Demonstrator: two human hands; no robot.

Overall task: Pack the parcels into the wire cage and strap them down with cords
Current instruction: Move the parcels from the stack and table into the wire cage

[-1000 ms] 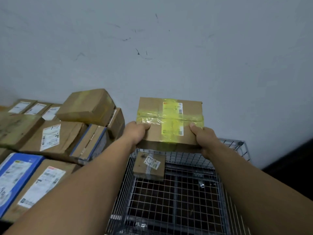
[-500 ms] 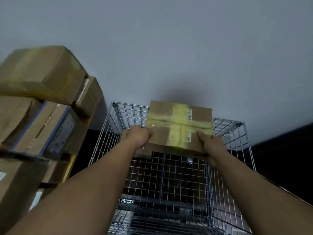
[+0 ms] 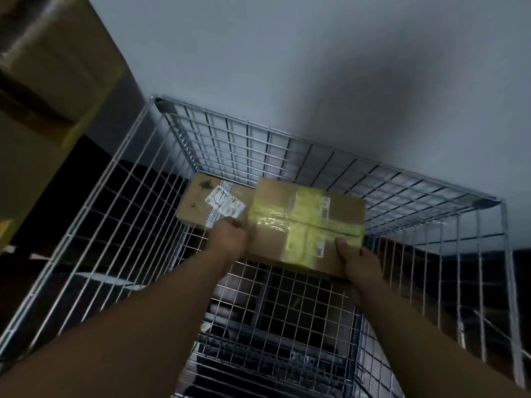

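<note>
The yellow-taped parcel point(image 3: 304, 225) is now down inside the wire cage point(image 3: 316, 156), no longer above its rim. Your left hand point(image 3: 230, 239) and right hand point(image 3: 359, 262) grip its near corners. It is by the far wall, beside the small parcel point(image 3: 201, 202) in the far-left corner. Setting it down looks close.

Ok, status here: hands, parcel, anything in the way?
Left hand, right hand grip yellow-taped parcel inside wire cage. Smaller parcel close on its left, far corner.

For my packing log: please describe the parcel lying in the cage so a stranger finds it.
Look into the wire cage. A small parcel lies in its far left corner. Unlike the yellow-taped parcel beside it, nobody holds it.
</note>
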